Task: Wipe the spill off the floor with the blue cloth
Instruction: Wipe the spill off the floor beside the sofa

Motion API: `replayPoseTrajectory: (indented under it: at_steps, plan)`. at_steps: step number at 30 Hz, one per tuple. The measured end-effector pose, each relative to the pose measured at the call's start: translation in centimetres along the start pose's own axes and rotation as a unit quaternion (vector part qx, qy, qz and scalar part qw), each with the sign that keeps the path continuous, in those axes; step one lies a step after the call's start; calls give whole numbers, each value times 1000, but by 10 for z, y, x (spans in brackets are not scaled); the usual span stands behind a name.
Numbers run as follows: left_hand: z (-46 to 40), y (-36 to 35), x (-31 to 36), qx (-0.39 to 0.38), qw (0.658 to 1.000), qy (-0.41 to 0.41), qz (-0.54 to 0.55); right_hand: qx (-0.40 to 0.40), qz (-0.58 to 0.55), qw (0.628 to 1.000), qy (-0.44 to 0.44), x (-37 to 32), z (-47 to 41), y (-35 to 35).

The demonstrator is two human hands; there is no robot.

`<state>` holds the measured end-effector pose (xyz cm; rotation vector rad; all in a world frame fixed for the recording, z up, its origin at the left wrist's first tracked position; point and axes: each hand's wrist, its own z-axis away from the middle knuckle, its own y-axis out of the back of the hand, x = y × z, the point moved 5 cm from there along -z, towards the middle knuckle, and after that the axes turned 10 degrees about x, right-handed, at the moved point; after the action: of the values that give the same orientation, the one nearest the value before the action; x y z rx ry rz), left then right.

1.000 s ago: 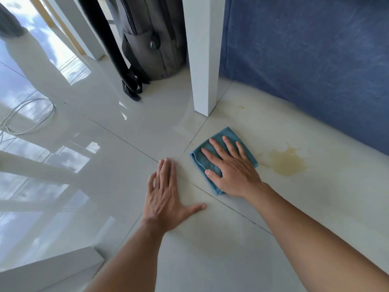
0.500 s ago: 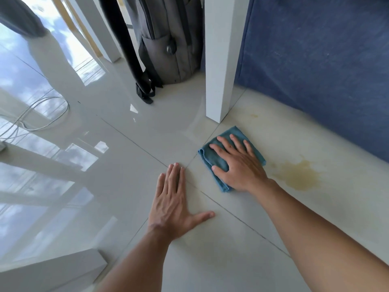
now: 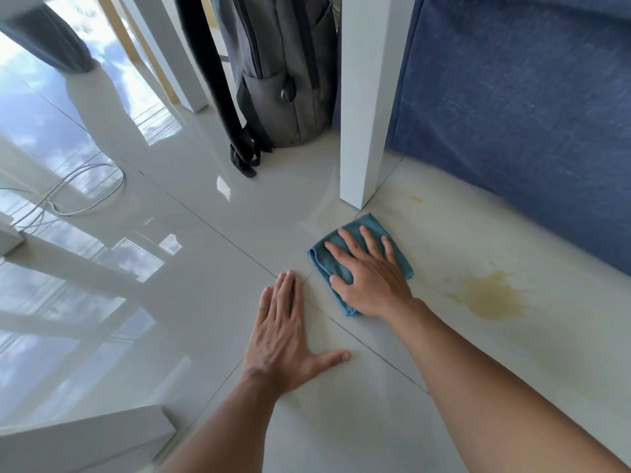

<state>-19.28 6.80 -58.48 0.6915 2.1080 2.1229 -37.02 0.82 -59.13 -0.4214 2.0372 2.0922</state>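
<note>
- On the floor (image 3: 191,254), right hand (image 3: 370,279) lies flat on the cloth (image 3: 372,230), fingers (image 3: 348,237) spread and pressing rather than gripping, likely for even pressure.
- Left hand (image 3: 281,339) is flat too, holding nothing, probably a brace.
- Spill (image 3: 490,297) sits unwiped, near the cloth's right.

cloth (image 3: 358,249) under right hand (image 3: 372,278) | spill (image 3: 491,297) right of it | left hand (image 3: 283,339) left, on floor (image 3: 205,268)
</note>
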Motion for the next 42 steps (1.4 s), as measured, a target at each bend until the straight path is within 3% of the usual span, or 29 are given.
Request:
replayPoseTrajectory:
  at_steps: [9, 17, 24, 33, 42]
  plan:
    - [1, 0, -1, 5, 1000, 0, -2, 1, 10, 999, -32, 39, 17, 15]
    - [0, -1, -4, 2, 1000, 1, -2, -10, -7, 999, -31, 11, -10, 2]
    - [3, -1, -3, 6, 1000, 1, -11, -11, -22, 1000, 5, 8, 32, 4]
    - [5, -3, 4, -14, 999, -9, -33, 15, -27, 999, -34, 37, 98, 16]
    - [8, -10, 38, 2, 1000, 5, 13, 18, -18, 998, -53, 51, 138, 24]
